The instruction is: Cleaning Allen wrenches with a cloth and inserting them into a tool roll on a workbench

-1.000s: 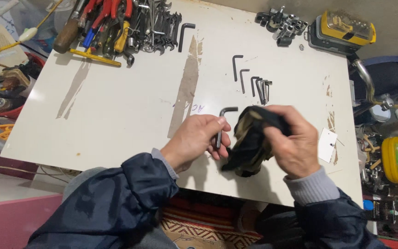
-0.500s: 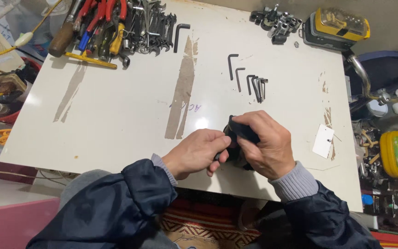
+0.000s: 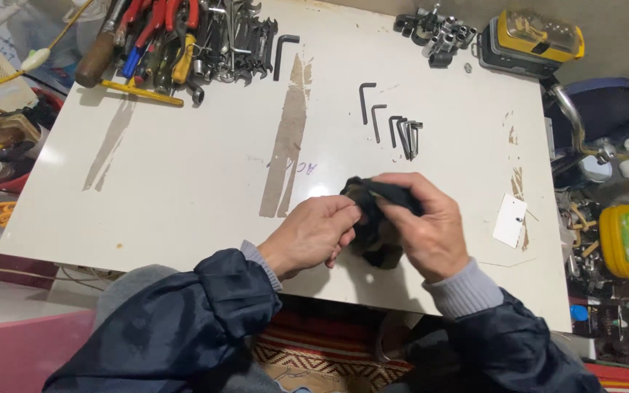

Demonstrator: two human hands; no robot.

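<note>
My left hand (image 3: 313,231) is closed around a black L-shaped hex key, which is now hidden between my fingers and the cloth. My right hand (image 3: 424,224) grips a dark, dirty rag (image 3: 373,225) and presses it against the left hand's fingertips, wrapped over the key. Both hands hover over the near edge of the white tabletop (image 3: 183,160). Beyond them, several smaller hex keys (image 3: 394,124) lie in a row by size.
A heap of pliers, screwdrivers and spanners (image 3: 176,44) lies at the far left, with one large hex key (image 3: 284,54) beside it. Sockets (image 3: 434,29) and a yellow bit case (image 3: 533,40) sit at the far right. A white tag (image 3: 511,220) lies right of my hands.
The hex key's bent end stood out above my left hand a second ago. The rag has closed over it, and my right hand has shifted left against my left hand.
</note>
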